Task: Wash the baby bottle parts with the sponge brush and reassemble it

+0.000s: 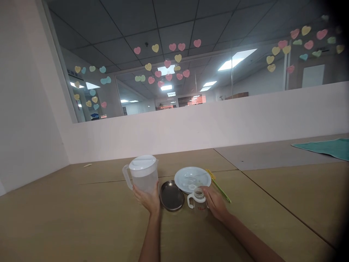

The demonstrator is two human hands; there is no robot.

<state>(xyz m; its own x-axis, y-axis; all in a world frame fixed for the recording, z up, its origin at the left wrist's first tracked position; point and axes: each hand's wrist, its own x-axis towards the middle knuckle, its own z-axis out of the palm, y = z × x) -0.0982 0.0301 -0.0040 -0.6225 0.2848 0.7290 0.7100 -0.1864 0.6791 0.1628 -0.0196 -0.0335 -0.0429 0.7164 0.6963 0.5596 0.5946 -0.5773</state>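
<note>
My left hand (147, 199) is cupped round the lower front of a translucent plastic pitcher (144, 177) with a white lid. The pitcher stands upright, its handle pointing left. On the right, my right hand (216, 204) grips a small clear baby bottle (200, 206) by its side. That bottle has white handles, red print and an uncovered mouth. Between the two hands lies an oval metal tray (172, 198). Just behind the bottle is a white bowl (179, 175) holding clear and white small parts that I cannot make out fully.
A green-handled brush (223, 192) with a yellow head lies right of the bowl. A teal cloth (324, 147) is at the far right of the wooden table (81, 222). Behind the table rises a white wall (174, 133) with a window above, dotted with heart stickers.
</note>
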